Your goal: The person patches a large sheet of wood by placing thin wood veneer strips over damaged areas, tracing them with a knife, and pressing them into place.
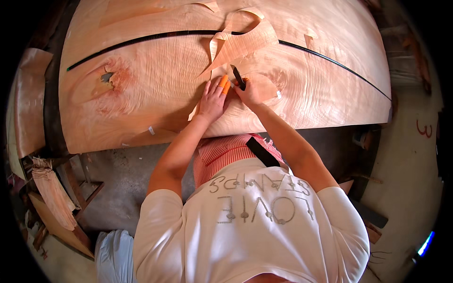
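A wide sheet of pale figured wood veneer (155, 89) spreads across the bench before me. My left hand (213, 102) lies on it with fingers stretched forward; two of them wear orange finger covers (223, 85). Just to its right, my right hand (250, 93) grips a dark-handled knife (238, 77), its blade end pointing away from me and to the left. Beyond the fingertips rests a loose, curled veneer offcut (252, 43), lying partly over a long thin black strip (141, 39). A smaller veneer piece (264, 89) appears beside the right hand.
Left of centre, the veneer has a ragged knot hole (107, 78). Small white labels (151, 130) stick to the sheet. Bundled veneer scraps (54, 188) and wooden boards (61, 221) stand at the lower left, near a pale plastic bag (114, 257).
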`<state>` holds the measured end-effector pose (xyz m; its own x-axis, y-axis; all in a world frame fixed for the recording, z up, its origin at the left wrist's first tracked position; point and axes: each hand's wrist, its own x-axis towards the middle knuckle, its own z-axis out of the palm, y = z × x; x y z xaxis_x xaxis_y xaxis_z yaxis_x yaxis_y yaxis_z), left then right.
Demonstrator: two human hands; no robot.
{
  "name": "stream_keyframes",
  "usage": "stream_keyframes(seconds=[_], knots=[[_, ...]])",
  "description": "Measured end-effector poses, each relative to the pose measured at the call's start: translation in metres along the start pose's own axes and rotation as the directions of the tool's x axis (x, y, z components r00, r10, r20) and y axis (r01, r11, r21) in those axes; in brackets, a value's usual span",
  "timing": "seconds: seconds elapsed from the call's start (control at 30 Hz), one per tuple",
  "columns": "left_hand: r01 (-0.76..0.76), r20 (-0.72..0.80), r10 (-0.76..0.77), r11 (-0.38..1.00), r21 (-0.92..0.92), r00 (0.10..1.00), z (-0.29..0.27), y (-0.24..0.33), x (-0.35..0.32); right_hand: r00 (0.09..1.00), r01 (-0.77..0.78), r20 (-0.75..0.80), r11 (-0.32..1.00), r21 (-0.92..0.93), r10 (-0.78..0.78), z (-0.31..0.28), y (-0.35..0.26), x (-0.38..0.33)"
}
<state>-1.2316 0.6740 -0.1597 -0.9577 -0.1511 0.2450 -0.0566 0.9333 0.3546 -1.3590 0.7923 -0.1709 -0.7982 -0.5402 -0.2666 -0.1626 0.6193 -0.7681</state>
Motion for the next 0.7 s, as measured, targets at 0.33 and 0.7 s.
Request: stream_keyframes(seconds=[0.33,0.7], knots=[[0.007,0.180,-0.027,0.994,0.110,0.983,-0.004,0.013,0.009,0.979,-0.203,0.023,0.977,0.068,0.202,-0.022,0.022,-0.012],[0.070,0.186,-0.065,0.997,-0.018,0.980,-0.024,-0.002,0.003,0.884,-0.385,-0.055,0.788,0.480,0.465,-0.106,0.058,-0.134]])
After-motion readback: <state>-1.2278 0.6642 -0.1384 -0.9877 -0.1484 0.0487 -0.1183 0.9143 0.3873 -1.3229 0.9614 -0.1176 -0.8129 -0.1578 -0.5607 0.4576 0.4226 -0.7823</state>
